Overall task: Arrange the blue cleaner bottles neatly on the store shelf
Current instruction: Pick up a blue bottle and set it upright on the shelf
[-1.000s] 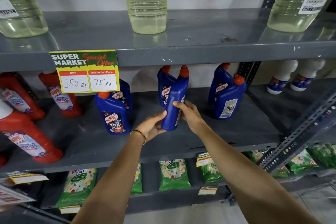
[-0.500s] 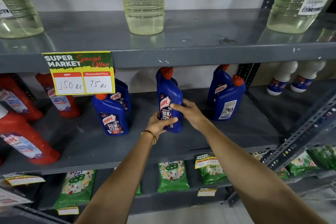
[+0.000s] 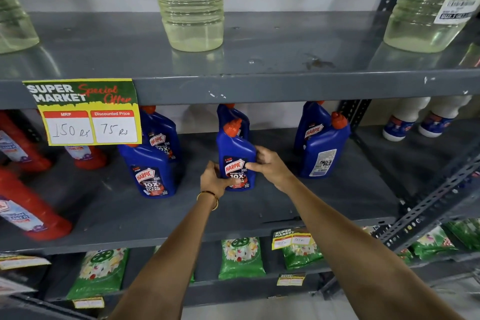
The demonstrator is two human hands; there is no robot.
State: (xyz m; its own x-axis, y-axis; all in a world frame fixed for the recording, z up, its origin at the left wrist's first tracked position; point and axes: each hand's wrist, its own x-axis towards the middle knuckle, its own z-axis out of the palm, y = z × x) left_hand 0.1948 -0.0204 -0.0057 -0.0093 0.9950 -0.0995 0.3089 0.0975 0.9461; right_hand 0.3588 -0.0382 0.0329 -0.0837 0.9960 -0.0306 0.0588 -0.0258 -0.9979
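While the grey shelf [image 3: 259,205] carries three pairs of blue cleaner bottles, the middle front bottle [image 3: 235,156] stands upright (label facing out), gripped low by both hands: left hand [image 3: 214,179] and right hand [image 3: 270,166], fingers [image 3: 253,166] curled around its sides.

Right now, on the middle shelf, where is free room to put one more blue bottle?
Bare shelf lies between the held bottle and the right pair, and along the front edge. Between the left pair and the left hand it is narrow.
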